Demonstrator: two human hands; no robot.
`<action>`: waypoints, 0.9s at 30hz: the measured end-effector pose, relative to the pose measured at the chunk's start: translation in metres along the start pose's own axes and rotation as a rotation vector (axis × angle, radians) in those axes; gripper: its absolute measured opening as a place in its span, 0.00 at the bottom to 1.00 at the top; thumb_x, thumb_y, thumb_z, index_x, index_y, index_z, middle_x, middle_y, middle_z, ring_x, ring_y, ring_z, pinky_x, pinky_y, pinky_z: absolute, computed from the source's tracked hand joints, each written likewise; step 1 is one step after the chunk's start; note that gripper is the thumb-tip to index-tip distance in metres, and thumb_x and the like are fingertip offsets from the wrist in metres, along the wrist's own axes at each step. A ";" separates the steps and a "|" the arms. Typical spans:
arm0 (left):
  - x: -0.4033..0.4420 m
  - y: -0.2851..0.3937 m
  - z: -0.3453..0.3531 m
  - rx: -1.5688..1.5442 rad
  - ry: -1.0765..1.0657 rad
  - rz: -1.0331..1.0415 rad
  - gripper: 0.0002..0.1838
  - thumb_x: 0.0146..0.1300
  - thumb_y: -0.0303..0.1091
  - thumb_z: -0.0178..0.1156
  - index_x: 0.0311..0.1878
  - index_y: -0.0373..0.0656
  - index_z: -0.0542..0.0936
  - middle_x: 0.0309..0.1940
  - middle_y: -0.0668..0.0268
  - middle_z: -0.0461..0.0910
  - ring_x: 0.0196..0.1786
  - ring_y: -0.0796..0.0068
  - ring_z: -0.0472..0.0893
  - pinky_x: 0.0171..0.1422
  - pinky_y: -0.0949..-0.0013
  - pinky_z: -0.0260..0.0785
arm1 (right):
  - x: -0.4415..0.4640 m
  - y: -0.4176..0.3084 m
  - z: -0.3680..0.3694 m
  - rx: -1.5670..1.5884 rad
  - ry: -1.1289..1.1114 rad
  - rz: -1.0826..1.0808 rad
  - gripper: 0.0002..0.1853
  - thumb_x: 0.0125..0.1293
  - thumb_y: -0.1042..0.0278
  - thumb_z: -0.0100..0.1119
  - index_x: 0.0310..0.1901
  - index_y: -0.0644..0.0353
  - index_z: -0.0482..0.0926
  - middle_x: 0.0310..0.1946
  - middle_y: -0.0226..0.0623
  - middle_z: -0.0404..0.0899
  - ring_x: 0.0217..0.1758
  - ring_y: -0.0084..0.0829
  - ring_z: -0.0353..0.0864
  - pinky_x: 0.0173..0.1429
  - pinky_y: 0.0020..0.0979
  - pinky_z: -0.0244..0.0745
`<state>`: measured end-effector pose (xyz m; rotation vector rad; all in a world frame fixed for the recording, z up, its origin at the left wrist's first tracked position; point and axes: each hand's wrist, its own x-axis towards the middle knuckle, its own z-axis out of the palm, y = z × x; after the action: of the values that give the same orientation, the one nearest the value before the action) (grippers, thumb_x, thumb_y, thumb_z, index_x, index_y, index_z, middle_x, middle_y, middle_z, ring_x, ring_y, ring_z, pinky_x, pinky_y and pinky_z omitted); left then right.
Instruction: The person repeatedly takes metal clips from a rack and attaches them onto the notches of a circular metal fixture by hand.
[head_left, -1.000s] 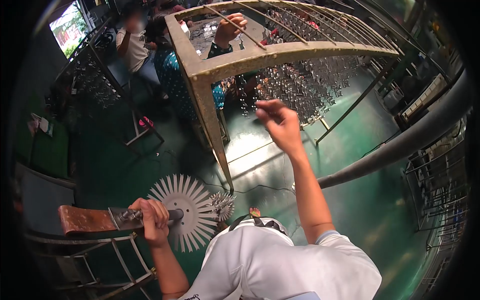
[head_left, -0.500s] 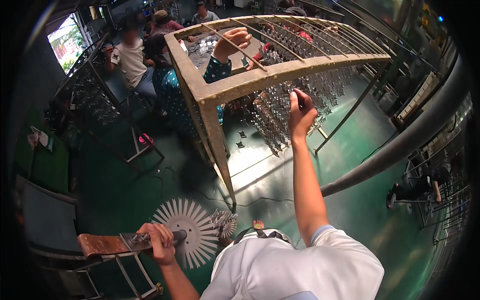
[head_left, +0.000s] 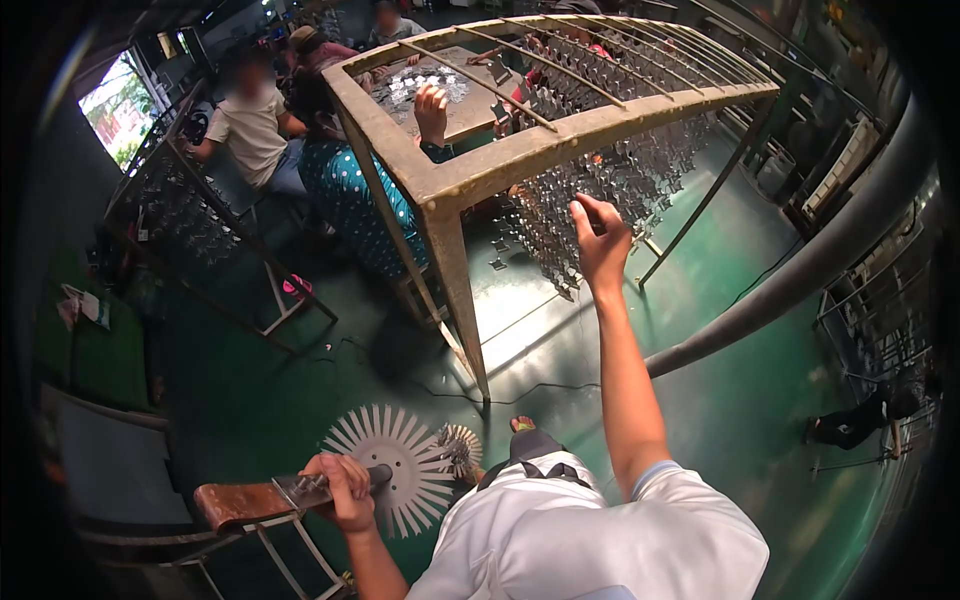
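My left hand (head_left: pixel 345 490), low at the left, is closed around a metal shaft. Just beyond it, the shaft carries a slotted metal disc (head_left: pixel 390 468) with radial fins. A smaller finned disc (head_left: pixel 460 450) shows behind that one. On the hand's other side is a brown, worn-looking strap or plate (head_left: pixel 238 503). My right hand (head_left: pixel 603 250) is raised in front of small metal parts (head_left: pixel 555 225) hanging in dense strands under a rack. Its thumb and index finger are pinched near the strands; what they hold, if anything, cannot be made out.
The metal rack (head_left: pixel 570 135) with crossbars stands ahead. A person in a dotted sleeve (head_left: pixel 355 205) sits behind its left leg. Other people sit around a table (head_left: pixel 470 115) with loose metal parts. A thick grey pipe (head_left: pixel 780 290) slants across the right.
The view has shifted slightly, so the rack and finned disc appear further right. The seated person's raised hand has moved left, away from the crossbars. My left hand still grips the shaft.
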<state>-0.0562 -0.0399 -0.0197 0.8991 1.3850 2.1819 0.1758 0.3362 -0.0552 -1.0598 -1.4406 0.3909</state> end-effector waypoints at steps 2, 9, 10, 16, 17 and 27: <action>0.003 -0.004 0.003 0.001 0.007 0.008 0.22 0.78 0.33 0.50 0.23 0.45 0.62 0.10 0.73 0.58 0.11 0.85 0.55 0.15 0.77 0.48 | 0.017 0.000 0.007 0.023 -0.047 -0.040 0.11 0.68 0.68 0.66 0.47 0.65 0.87 0.36 0.35 0.85 0.37 0.22 0.80 0.45 0.25 0.73; 0.006 -0.009 0.016 0.124 0.109 0.055 0.24 0.80 0.37 0.46 0.22 0.46 0.60 0.11 0.73 0.57 0.11 0.86 0.53 0.15 0.79 0.47 | 0.097 0.023 0.075 0.160 -0.056 -0.145 0.14 0.66 0.65 0.66 0.46 0.67 0.86 0.42 0.47 0.87 0.43 0.35 0.86 0.51 0.34 0.78; 0.006 -0.010 0.019 0.159 0.118 0.062 0.24 0.81 0.39 0.45 0.22 0.47 0.59 0.11 0.73 0.56 0.12 0.86 0.52 0.15 0.79 0.47 | 0.115 0.020 0.090 0.075 0.053 -0.260 0.14 0.66 0.65 0.67 0.48 0.65 0.86 0.42 0.45 0.88 0.44 0.30 0.86 0.51 0.32 0.79; 0.009 -0.016 0.035 0.143 0.231 0.108 0.22 0.79 0.33 0.48 0.22 0.45 0.61 0.10 0.73 0.57 0.11 0.86 0.54 0.15 0.78 0.47 | 0.201 -0.001 0.147 0.246 0.116 -0.402 0.13 0.64 0.64 0.64 0.44 0.65 0.87 0.37 0.50 0.86 0.40 0.46 0.87 0.48 0.38 0.80; 0.010 -0.016 0.038 0.147 0.242 0.109 0.22 0.79 0.33 0.47 0.22 0.45 0.61 0.10 0.73 0.57 0.11 0.86 0.54 0.15 0.78 0.47 | 0.205 -0.008 0.148 0.238 0.111 -0.409 0.12 0.61 0.68 0.64 0.42 0.65 0.87 0.33 0.49 0.85 0.37 0.45 0.86 0.45 0.37 0.79; 0.016 -0.017 0.054 0.199 0.286 0.146 0.24 0.81 0.38 0.45 0.23 0.47 0.60 0.11 0.74 0.55 0.11 0.86 0.52 0.14 0.80 0.46 | 0.186 -0.048 0.161 0.114 0.217 -0.489 0.12 0.58 0.62 0.73 0.38 0.60 0.88 0.27 0.38 0.77 0.27 0.37 0.79 0.31 0.35 0.73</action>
<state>-0.0299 0.0127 -0.0141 0.8006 1.7465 2.3877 0.0413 0.5124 0.0621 -0.6079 -1.4076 0.0033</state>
